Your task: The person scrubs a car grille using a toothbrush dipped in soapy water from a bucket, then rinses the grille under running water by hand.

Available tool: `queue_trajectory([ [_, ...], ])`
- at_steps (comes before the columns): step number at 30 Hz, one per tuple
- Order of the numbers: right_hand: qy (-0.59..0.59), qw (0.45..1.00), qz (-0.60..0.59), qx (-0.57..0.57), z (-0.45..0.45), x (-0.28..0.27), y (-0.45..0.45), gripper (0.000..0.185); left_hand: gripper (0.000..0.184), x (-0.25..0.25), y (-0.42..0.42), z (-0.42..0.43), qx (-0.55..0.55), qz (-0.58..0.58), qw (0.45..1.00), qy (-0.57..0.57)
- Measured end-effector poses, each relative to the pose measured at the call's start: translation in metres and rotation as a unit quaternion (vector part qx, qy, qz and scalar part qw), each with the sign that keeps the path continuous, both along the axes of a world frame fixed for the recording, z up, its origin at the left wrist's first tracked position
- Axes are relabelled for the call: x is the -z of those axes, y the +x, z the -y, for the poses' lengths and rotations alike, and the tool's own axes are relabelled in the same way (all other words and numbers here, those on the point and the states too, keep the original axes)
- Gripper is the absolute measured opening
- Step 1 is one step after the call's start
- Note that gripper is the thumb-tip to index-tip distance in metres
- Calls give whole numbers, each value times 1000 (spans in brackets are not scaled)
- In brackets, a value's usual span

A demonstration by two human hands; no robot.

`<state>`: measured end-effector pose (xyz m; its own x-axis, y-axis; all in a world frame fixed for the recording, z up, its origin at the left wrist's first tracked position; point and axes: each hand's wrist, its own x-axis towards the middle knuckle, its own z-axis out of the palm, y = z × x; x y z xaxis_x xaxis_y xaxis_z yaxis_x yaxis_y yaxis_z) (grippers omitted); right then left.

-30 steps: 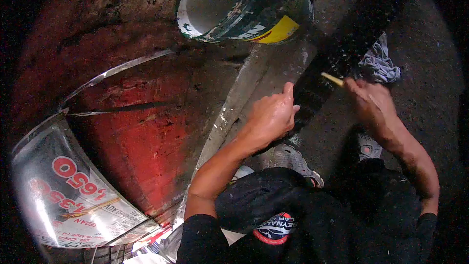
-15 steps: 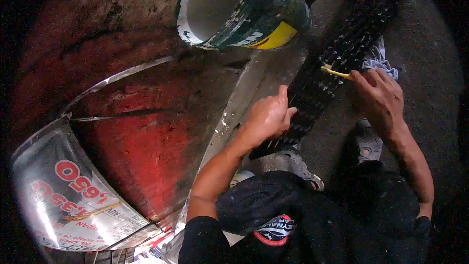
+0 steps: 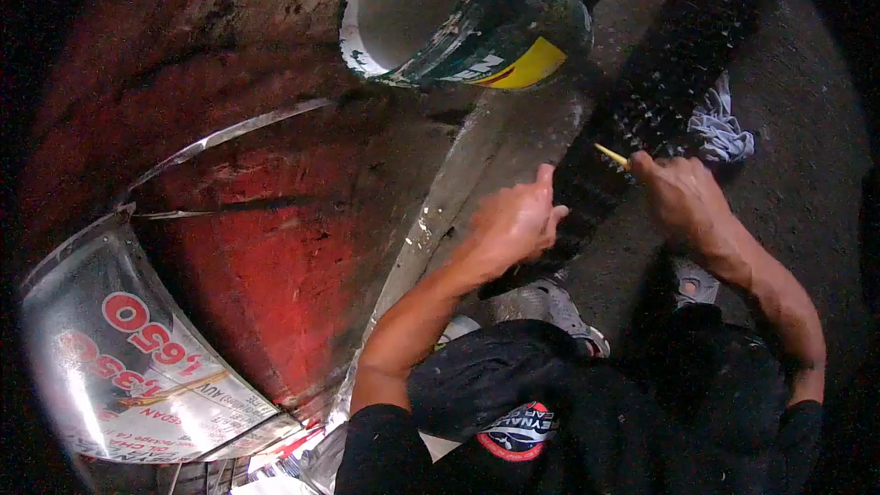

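Observation:
My right hand (image 3: pixel 689 200) is closed around a yellow toothbrush (image 3: pixel 611 157), whose visible end lies over a long black piece (image 3: pixel 632 124). That piece has a knobbly, tread-like surface flecked with white; I cannot tell its exact kind. At its near left edge, my left hand (image 3: pixel 518 223) grips it, with a finger and the thumb showing on the near side and the other fingers partly hidden. A crumpled pale cloth (image 3: pixel 722 133) lies just beyond the right hand.
A dark green bucket (image 3: pixel 527 23) with a yellow label tilts at the top. To the left are a red surface (image 3: pixel 275 284) and a price sign (image 3: pixel 147 357). My shoes (image 3: pixel 555 312) stand on the dark ground (image 3: pixel 797 165) below the black piece.
The right hand has shifted left and toward me with the toothbrush, blurred by motion. The left hand keeps its place on the black piece, and the whole view has shifted slightly.

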<state>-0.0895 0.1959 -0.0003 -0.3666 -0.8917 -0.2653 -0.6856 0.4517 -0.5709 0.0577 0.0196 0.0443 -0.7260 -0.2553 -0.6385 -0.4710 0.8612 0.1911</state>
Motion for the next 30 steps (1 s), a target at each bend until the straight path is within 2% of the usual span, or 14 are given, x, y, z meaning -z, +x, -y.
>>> queue_trajectory([
  [5,-61,968,228,80,-8,-1,-3,17,53,16,7,5,2,-32,999,15],
  [7,59,820,525,220,-4,-1,-5,17,52,23,3,19,-3,-70,997,-16],
  [8,58,822,523,218,-5,8,-5,17,53,27,2,24,-7,-56,998,-32],
  [10,-142,970,151,125,-7,31,-11,17,52,30,-2,34,-4,-57,998,-34],
  [11,-155,970,142,120,-6,29,-17,17,52,30,-6,43,-3,-57,998,-36],
  [13,-123,980,-69,142,3,7,-30,20,44,27,-10,55,2,-71,997,-43],
  [19,-325,927,-55,177,16,-35,-68,18,60,50,3,105,-51,-56,997,29],
  [21,-332,931,-62,136,37,-76,-75,16,63,73,13,111,-41,-133,987,83],
  [22,-322,936,-79,117,55,-99,-78,17,57,87,19,113,23,-195,980,18],
  [23,-345,925,-133,87,76,-116,-81,17,57,73,13,109,21,-195,980,19],
  [25,-336,914,-226,29,125,-127,-94,24,59,31,-5,98,24,0,1000,12],
  [27,-425,842,-328,-64,176,-111,-115,17,60,43,17,102,77,-192,977,-56],
  [29,-294,875,-368,-114,217,-106,-115,13,65,28,9,98,53,-155,982,-93],
  [30,-314,861,-378,-130,229,-100,-112,14,65,16,7,93,63,-162,981,-82],
])
